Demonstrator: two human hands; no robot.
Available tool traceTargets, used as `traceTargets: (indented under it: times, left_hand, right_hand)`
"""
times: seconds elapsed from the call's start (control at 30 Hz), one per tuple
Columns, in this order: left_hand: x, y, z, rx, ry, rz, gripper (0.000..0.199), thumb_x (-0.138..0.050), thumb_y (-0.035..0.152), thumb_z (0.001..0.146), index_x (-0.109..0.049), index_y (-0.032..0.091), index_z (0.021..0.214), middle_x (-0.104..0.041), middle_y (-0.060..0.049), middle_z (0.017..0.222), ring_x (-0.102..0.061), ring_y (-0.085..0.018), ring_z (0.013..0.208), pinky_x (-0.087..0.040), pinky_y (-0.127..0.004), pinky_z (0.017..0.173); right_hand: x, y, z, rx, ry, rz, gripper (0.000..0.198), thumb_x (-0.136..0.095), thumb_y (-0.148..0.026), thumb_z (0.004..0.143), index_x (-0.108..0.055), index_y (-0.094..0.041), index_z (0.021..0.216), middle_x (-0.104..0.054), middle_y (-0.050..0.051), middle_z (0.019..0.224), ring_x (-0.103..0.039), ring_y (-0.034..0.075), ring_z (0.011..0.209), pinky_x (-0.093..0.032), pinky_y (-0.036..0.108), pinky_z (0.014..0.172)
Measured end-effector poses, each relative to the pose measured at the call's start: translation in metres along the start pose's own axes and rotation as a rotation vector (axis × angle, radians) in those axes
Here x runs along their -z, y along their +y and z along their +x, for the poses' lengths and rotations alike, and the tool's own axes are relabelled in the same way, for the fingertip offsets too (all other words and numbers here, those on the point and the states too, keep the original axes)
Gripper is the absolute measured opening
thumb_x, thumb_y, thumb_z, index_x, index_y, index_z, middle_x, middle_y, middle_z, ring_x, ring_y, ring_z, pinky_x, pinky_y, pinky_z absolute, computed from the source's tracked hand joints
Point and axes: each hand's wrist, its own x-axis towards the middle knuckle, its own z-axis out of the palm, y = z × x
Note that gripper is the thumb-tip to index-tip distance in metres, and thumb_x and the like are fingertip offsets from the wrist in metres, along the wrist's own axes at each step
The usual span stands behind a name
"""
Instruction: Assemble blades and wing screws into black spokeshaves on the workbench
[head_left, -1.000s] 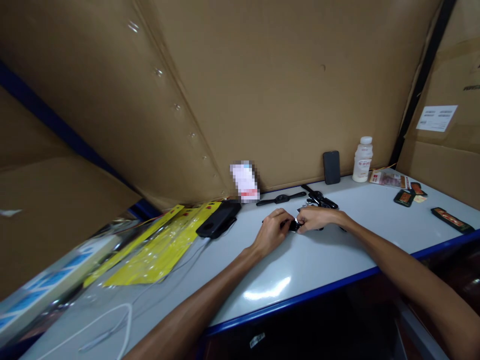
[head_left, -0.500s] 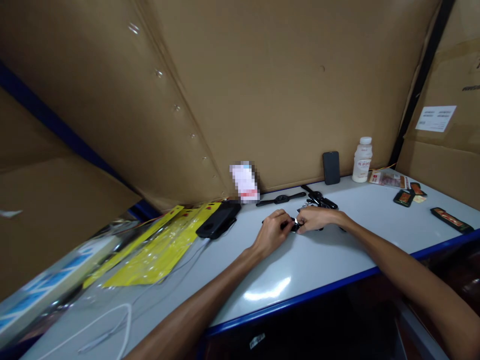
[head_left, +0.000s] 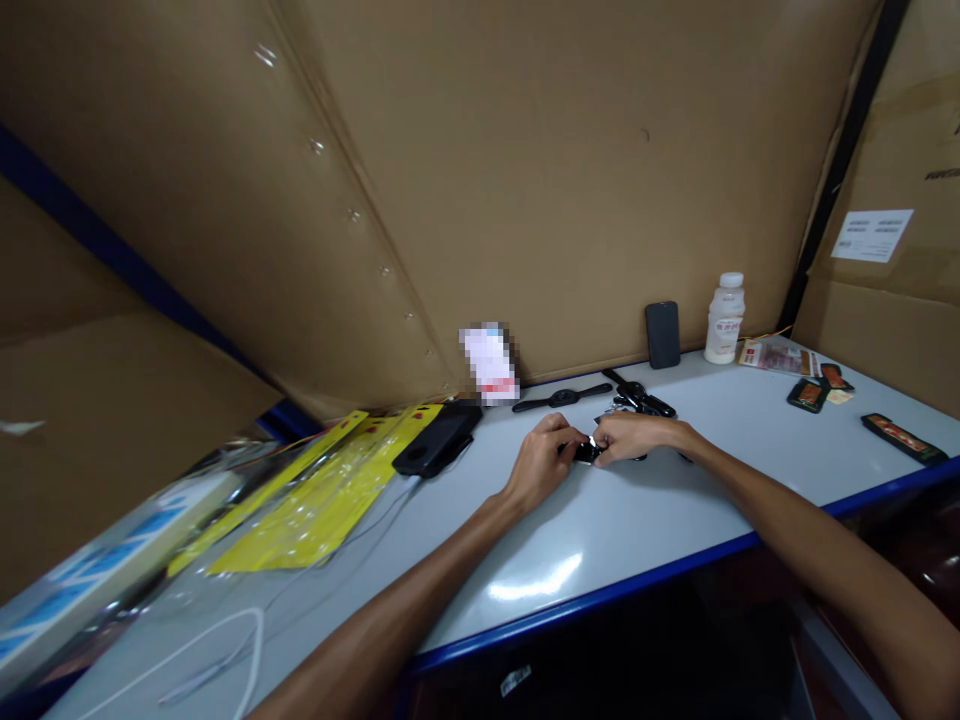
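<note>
Over the middle of the table point(head_left: 480, 560), my two hands meet at a small glossy black watch point(head_left: 586, 453), mostly hidden by the fingers. My left hand point(head_left: 546, 450) is closed, pinching its left end with thumb and fingertips. From the other side, my right hand point(head_left: 630, 437) grips it with curled fingers; a bright glint shows between the hands. Just behind the right hand lies a pile of black watches point(head_left: 641, 400) with shiny metal parts. Another black watch point(head_left: 563, 398) is stretched flat near the back wall.
A dark phone point(head_left: 663, 335) and a white bottle point(head_left: 724, 318) stand at the back right, with small packets point(head_left: 808, 395) nearby. To the left are a black device point(head_left: 439, 440) on a cable, yellow plastic bags point(head_left: 322, 500) and a white-blue box point(head_left: 112, 560). Cardboard point(head_left: 525, 180) walls the back.
My left fingers have shifted slightly up and left, so more of the black watch shows between the hands. My right hand stays in place.
</note>
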Motion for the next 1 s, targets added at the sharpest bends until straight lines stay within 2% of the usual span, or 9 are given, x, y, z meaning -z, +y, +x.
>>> traceTargets:
  times: [0.2,0.3,0.47,0.57,0.67,0.87,1.0]
  left_hand:
    - [0.0022,0.0056,-0.0009,-0.019,-0.025,-0.035,0.018,-0.057,0.008,0.085,-0.071,0.019,0.088,-0.065,-0.003,0.088,-0.060,-0.016,0.080,-0.049,-0.028,0.071]
    - [0.0013,0.0024,-0.0002,-0.003,0.009,-0.036,0.027,-0.055,0.002,0.082,-0.070,0.019,0.097,-0.066,-0.003,0.088,-0.060,-0.017,0.082,-0.050,-0.028,0.071]
    - [-0.0012,-0.0025,0.0006,-0.017,0.008,-0.005,0.026,-0.054,0.002,0.083,-0.074,0.019,0.086,-0.063,-0.004,0.090,-0.059,-0.018,0.086,-0.049,-0.030,0.075]
    - [-0.0007,-0.0009,0.0001,0.002,-0.025,-0.019,0.027,-0.053,0.004,0.084,-0.075,0.019,0.087,-0.062,-0.004,0.091,-0.060,-0.016,0.080,-0.049,-0.028,0.073]
    - [0.0011,0.0023,-0.0007,-0.008,-0.050,-0.022,0.026,-0.053,0.003,0.082,-0.072,0.019,0.088,-0.064,-0.003,0.088,-0.060,-0.017,0.082,-0.050,-0.028,0.074]
    - [0.0015,0.0043,-0.0006,0.046,-0.017,-0.023,0.022,-0.058,0.010,0.083,-0.065,0.019,0.102,-0.064,-0.003,0.090,-0.060,-0.018,0.083,-0.051,-0.030,0.073]
    - [0.0017,0.0027,-0.0003,-0.016,-0.011,-0.018,0.029,-0.050,0.001,0.079,-0.066,0.019,0.094,-0.066,-0.003,0.089,-0.060,-0.019,0.088,-0.051,-0.031,0.077]
  right_hand:
    - [0.0000,-0.0004,-0.0001,0.003,0.005,0.009,0.018,-0.066,-0.032,0.082,-0.059,-0.018,0.072,-0.053,-0.002,0.065,-0.048,0.014,0.065,-0.029,0.027,0.060]
    - [-0.0002,-0.0005,-0.0002,0.003,0.005,0.015,0.019,-0.066,-0.032,0.081,-0.058,-0.018,0.071,-0.052,-0.003,0.063,-0.047,0.013,0.064,-0.029,0.027,0.059]
    - [-0.0009,-0.0001,0.0003,-0.001,0.004,0.021,0.018,-0.066,-0.032,0.081,-0.059,-0.018,0.072,-0.053,-0.003,0.064,-0.048,0.013,0.064,-0.028,0.026,0.059]
    - [-0.0008,-0.0002,0.0002,-0.001,0.007,0.018,0.018,-0.066,-0.031,0.081,-0.058,-0.018,0.071,-0.053,-0.003,0.064,-0.048,0.013,0.064,-0.029,0.027,0.058]
    - [-0.0005,-0.0004,-0.0003,0.001,0.010,0.015,0.018,-0.066,-0.031,0.082,-0.058,-0.019,0.071,-0.053,-0.003,0.064,-0.048,0.013,0.064,-0.028,0.027,0.058]
    - [-0.0002,0.0001,-0.0001,0.002,0.012,0.007,0.021,-0.067,-0.032,0.082,-0.057,-0.019,0.070,-0.052,-0.003,0.063,-0.047,0.013,0.062,-0.028,0.027,0.057]
    - [-0.0003,-0.0004,-0.0002,0.007,0.006,0.005,0.019,-0.066,-0.031,0.082,-0.057,-0.019,0.071,-0.052,-0.003,0.063,-0.047,0.013,0.062,-0.028,0.027,0.057]
